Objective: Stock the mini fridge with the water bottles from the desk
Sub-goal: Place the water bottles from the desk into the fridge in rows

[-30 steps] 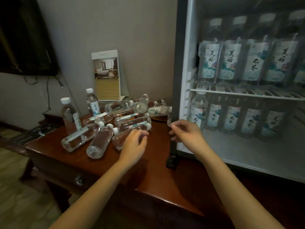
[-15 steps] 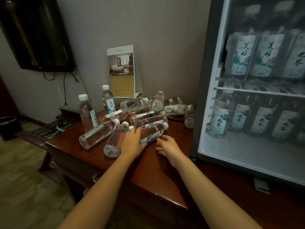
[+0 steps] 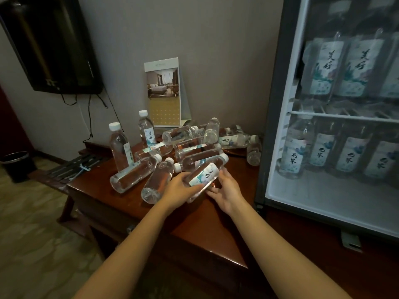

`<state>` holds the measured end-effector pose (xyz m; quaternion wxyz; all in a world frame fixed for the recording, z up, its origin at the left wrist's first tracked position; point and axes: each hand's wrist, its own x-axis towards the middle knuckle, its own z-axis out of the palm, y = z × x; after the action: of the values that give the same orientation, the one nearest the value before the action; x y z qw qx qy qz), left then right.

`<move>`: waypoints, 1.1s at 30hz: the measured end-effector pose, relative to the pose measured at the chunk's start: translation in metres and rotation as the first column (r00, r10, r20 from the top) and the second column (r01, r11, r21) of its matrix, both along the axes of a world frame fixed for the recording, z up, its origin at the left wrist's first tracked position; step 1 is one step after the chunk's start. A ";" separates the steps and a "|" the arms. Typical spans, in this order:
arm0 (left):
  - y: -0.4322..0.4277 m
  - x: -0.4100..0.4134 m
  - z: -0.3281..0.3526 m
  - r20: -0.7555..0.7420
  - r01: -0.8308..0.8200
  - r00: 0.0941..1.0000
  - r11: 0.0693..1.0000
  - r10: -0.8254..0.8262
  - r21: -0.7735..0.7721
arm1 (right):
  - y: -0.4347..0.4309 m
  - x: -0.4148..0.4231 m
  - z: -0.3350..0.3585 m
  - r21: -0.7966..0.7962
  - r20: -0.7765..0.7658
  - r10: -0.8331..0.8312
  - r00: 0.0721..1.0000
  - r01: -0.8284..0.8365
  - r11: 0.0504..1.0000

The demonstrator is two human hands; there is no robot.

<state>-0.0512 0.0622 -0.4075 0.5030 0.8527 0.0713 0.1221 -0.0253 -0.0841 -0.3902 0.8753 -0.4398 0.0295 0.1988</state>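
Pickup step: left hand (image 3: pixel 180 188) and right hand (image 3: pixel 227 192) fingers curl round one bottle (image 3: pixel 205 174) on the counter (image 3: pixel 194 229); next, lift it right into the fridge (image 3: pixel 323 201), upright.

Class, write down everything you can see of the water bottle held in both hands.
The water bottle is clear plastic and looks full. It has a white cap and a white label with dark characters and blue-green artwork. It is tilted, with the cap pointing away toward the pile and the base toward the person, at the wooden desk. Whether it is lifted is unclear. The left hand grips its lower half and the right hand cups its other side.
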 end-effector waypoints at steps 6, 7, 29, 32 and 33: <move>-0.030 -0.027 0.011 0.151 0.126 0.984 0.970 -0.096 -0.206 | -0.020 -0.013 0.033 -0.021 0.283 0.054 0.958 -0.050 0.999; -0.036 -0.031 0.014 0.179 0.163 0.976 0.957 -0.122 -0.238 | -0.025 -0.016 0.042 -0.048 0.347 0.078 0.935 -0.065 0.997; -0.257 -0.015 0.022 0.345 0.624 0.742 0.780 -0.575 -0.043 | -0.261 -0.064 0.070 -0.373 0.748 -0.076 0.659 0.512 0.774; -0.272 -0.005 0.022 0.365 0.631 0.730 0.775 -0.577 -0.038 | -0.271 -0.057 0.066 -0.367 0.732 -0.120 0.671 0.536 0.760; -0.275 -0.002 0.021 0.373 0.635 0.725 0.772 -0.579 -0.035 | -0.273 -0.054 0.065 -0.362 0.730 -0.130 0.671 0.540 0.760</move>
<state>-0.0532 -0.2128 -0.3867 0.5863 0.7507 -0.2910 0.0897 -0.0790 -0.3575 -0.3253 0.6819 -0.6986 -0.1440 -0.1618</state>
